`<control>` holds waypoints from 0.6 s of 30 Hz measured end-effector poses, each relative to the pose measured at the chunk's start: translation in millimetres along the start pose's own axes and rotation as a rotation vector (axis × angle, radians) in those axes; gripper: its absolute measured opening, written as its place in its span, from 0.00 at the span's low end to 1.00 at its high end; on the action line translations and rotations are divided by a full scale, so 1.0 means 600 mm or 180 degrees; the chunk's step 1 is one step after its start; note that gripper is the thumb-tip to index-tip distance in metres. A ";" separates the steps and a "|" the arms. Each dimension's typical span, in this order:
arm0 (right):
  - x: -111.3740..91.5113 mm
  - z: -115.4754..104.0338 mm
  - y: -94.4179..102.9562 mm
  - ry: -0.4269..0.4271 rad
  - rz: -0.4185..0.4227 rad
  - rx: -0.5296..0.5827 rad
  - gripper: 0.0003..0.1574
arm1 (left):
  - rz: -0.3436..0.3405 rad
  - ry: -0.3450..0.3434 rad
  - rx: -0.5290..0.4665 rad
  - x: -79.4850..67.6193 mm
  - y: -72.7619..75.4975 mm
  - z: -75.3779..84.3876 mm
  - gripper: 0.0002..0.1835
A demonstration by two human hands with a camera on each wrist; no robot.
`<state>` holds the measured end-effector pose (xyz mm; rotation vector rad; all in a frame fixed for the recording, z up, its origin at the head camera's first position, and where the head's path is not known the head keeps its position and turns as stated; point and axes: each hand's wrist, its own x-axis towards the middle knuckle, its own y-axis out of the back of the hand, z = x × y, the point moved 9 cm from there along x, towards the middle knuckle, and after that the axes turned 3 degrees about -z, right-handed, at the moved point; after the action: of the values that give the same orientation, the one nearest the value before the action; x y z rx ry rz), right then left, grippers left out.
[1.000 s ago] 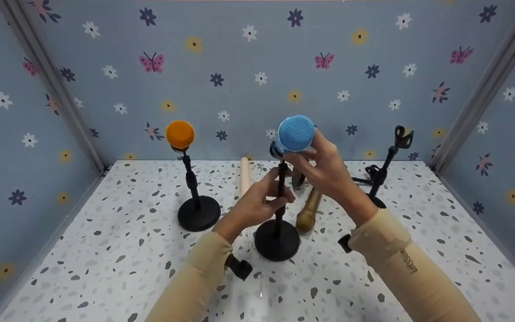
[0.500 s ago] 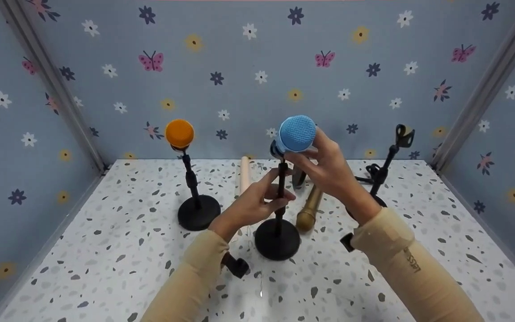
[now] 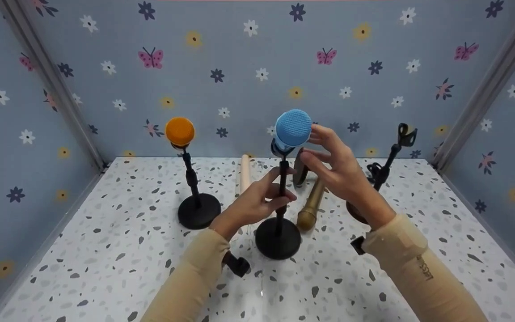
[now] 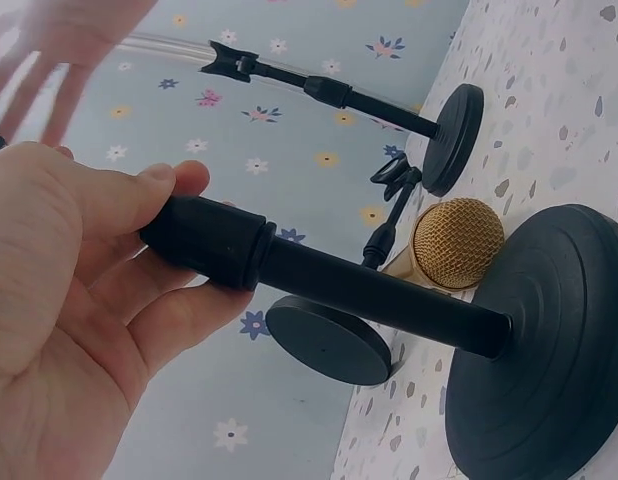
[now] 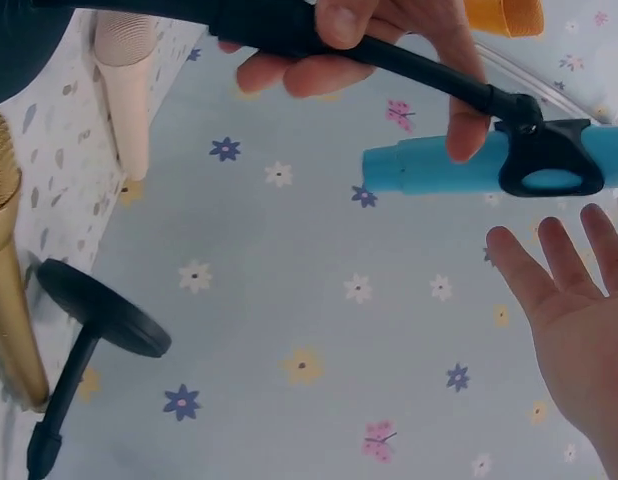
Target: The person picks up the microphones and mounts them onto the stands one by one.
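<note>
A blue microphone [image 3: 293, 128] sits in the clip [image 5: 551, 168] atop a black microphone stand [image 3: 278, 239] at the middle of the table. My left hand [image 3: 253, 203] grips the stand's pole, thumb and fingers wrapped about its thicker collar in the left wrist view. The stand's round base rests on the speckled table. Just right of the microphone is my right hand [image 3: 340, 165], its fingers spread and loosely bent with nothing in them. In the right wrist view, a gap shows between those fingertips and the clip.
Left stands another microphone stand bearing an orange microphone [image 3: 180, 131]. A gold microphone [image 3: 311, 208] and a pale pink one [image 3: 245, 172] lie behind the middle stand. A tipped-over stand [image 3: 301, 170] lies there too. On the right, an upright stand has a clip [image 3: 406, 135].
My right hand has let go of the blue microphone and drawn off to the right, fingers opening. The microphone stays in the clip, shifted slightly left. My left hand keeps its grip on the pole.
</note>
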<state>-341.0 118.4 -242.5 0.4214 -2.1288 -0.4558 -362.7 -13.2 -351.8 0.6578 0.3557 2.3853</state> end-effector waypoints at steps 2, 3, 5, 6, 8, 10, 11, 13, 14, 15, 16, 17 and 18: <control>-0.013 0.017 0.007 -0.0203 0.0029 -0.0020 0.33 | 0.0014 0.0066 -0.0037 0.000 0.000 -0.001 0.31; -0.020 0.027 0.010 -0.0304 0.0027 -0.0016 0.33 | 0.0024 0.0082 -0.0062 0.000 0.000 -0.001 0.31; -0.037 0.051 0.011 -0.0521 -0.0036 0.0002 0.33 | 0.0041 0.0091 -0.0079 -0.001 0.001 -0.001 0.32; -0.046 0.064 0.009 -0.0646 -0.0101 0.0021 0.33 | 0.0050 0.0077 -0.0071 -0.001 0.001 -0.001 0.32; -0.067 0.092 0.001 -0.0891 -0.0292 0.0090 0.34 | 0.0056 0.0047 -0.0063 -0.002 0.002 -0.001 0.33; -0.090 0.122 -0.013 -0.1121 -0.0559 0.0126 0.36 | 0.0050 0.0027 -0.0041 -0.002 0.002 -0.002 0.33; -0.102 0.135 -0.021 -0.1226 -0.0706 0.0125 0.37 | 0.0046 0.0022 -0.0025 -0.002 0.002 -0.002 0.32; -0.125 0.158 -0.041 -0.1362 -0.1027 0.0135 0.40 | 0.0043 0.0018 0.0004 -0.002 0.003 -0.002 0.32; -0.135 0.168 -0.052 -0.1406 -0.1185 0.0115 0.41 | 0.0040 0.0023 0.0023 -0.002 0.003 -0.002 0.32; -0.144 0.174 -0.062 -0.1406 -0.1328 0.0081 0.41 | 0.0037 0.0024 0.0026 -0.002 0.003 -0.002 0.31; -0.151 0.179 -0.073 -0.1391 -0.1462 0.0047 0.41 | 0.0035 0.0020 0.0035 -0.002 0.002 -0.003 0.31; -0.158 0.182 -0.083 -0.1370 -0.1590 0.0008 0.42 | 0.0026 0.0017 0.0039 -0.002 0.002 -0.003 0.31; -0.163 0.184 -0.093 -0.1321 -0.1707 -0.0023 0.42 | 0.0016 0.0012 0.0036 -0.002 0.001 -0.002 0.31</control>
<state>-371.9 132.4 -396.5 0.9722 -2.3951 -0.9192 -362.9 -14.3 -353.1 0.6603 0.3700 2.3913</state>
